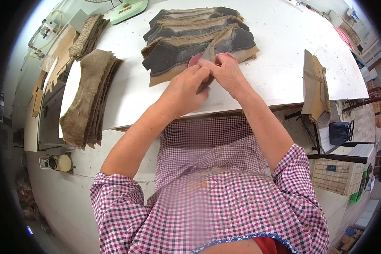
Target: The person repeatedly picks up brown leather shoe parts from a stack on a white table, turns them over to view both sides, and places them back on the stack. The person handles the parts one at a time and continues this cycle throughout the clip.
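Above the near edge of the table, both my hands are closed on a folded piece of brown fur with a grey backing [208, 54]. My left hand [189, 87] pinches it from the left, its fingertips meeting those of my right hand [229, 75]. A pink band with print [194, 59] shows on either side of the fingers; whether it is a tape roll I cannot tell. Just beyond lie several overlapping brown fur pieces with dark grey panels [170, 51], partly covered by the held piece. The lower end of the held piece is hidden by my fingers.
A stack of brown fur pieces [89, 95] overhangs the white table's [275, 67] near left edge, with another stack [88, 36] behind it. Brown panels [314, 86] overhang the right edge. A green scale [129, 10] stands far left; a cream crate [336, 174] sits below right.
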